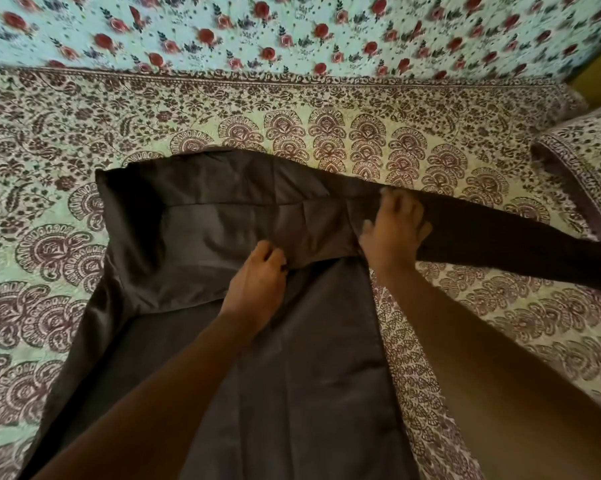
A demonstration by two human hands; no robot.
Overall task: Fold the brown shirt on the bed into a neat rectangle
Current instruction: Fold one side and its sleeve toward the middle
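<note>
Shirt (257, 393), brown and laid out across the middle of a block-printed bedspread (361, 109), runs from the lower centre of the frame up toward the centre, where one part is turned over on itself in a paler band. One sleeve (517, 244) stretches flat toward the right edge of the frame.

At the centre, the left hand (257, 282) has its fingers curled, pinching the lower edge of the turned-over cloth. Just to its right, the right hand (394, 230) rests with spread fingers on the fabric where the sleeve joins the body, pressing it down; it grips nothing that can be seen. Both bare forearms reach in from the lower edge of the frame.

Along the top of the frame runs a pale blue cloth printed with red roses (292, 29). A pillow (586, 161) in a matching block print lies at the right edge, near the sleeve's end.
</note>
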